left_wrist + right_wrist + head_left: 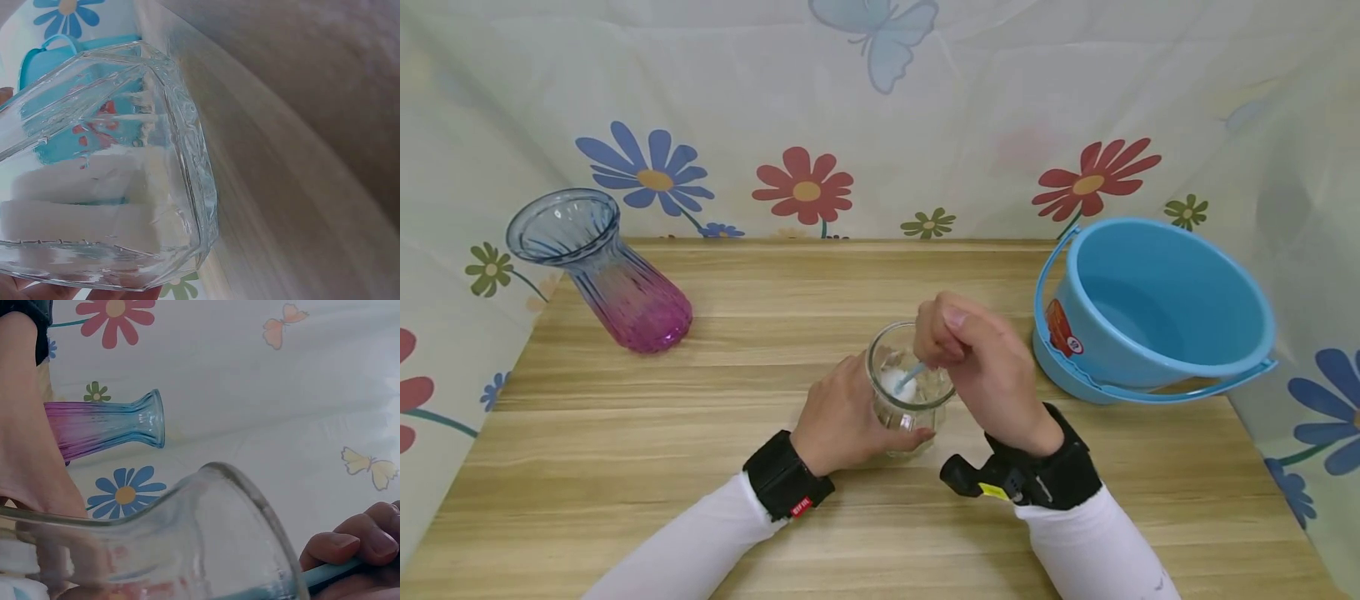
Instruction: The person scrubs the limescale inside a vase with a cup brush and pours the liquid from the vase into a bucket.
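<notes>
A clear glass vase point(907, 417) with a flared rim stands near the middle of the table. My left hand point(842, 421) grips it from the left side, thumb along the near face. Above the rim, the fingers of my right hand point(977, 358) are curled round the thin blue handle of a sponge brush point(895, 383). Its white sponge head is down inside the vase, seen through the faceted glass point(187, 206) in the left wrist view. In the right wrist view the blue handle point(331, 572) runs from the fingers into the vase's mouth.
A ribbed vase point(643, 296), blue above and pink below, stands at the back left. At the right is a light blue bucket point(1097, 333) with its handle lowered toward the front. A flowered curtain point(700, 100) hangs behind the wooden table point(737, 317).
</notes>
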`<state>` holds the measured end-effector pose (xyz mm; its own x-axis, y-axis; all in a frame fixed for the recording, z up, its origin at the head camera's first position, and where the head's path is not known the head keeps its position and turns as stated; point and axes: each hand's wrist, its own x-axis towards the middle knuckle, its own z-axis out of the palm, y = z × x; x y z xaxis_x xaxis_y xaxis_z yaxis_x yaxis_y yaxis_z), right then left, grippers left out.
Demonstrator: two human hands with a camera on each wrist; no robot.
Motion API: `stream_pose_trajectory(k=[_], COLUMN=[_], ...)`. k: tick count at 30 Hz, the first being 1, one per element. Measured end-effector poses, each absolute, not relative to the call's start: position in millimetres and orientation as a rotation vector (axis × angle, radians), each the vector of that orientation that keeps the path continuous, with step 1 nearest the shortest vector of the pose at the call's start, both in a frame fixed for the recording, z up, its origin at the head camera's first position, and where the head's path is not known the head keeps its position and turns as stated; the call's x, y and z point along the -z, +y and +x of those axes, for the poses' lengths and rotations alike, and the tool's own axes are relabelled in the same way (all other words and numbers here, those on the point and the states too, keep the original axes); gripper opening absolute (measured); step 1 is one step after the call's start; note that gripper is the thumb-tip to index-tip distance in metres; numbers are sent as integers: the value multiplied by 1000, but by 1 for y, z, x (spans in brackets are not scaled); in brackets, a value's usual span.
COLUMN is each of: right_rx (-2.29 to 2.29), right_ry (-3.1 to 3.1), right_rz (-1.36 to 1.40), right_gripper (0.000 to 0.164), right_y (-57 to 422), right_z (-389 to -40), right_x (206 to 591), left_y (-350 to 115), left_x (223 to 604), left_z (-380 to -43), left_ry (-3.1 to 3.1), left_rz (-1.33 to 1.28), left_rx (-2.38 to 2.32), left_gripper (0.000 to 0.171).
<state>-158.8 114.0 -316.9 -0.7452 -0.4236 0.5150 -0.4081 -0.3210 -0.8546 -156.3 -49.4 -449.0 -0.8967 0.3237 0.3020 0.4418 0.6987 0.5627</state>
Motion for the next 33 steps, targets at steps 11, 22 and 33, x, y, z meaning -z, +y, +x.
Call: stream_pose_trajectory(k=[11, 22, 33], right_rx=[2497, 2554, 2284], right_ry=[1603, 1509, 1674], right_rz=[-1263, -1281, -1141], right_gripper=[32, 32, 30], right_y=[123, 124, 110], right_z=[-149, -149, -158], right_x=[302, 303, 320], left_y=[-50, -49, -50], left_x=[449, 449, 450], left_z=[-155, -155, -156], left_ry=[-2724, -2730, -2724], left_rz=[-625, -588, -627], left_rx=[972, 980, 966], left_gripper=[107, 104, 91])
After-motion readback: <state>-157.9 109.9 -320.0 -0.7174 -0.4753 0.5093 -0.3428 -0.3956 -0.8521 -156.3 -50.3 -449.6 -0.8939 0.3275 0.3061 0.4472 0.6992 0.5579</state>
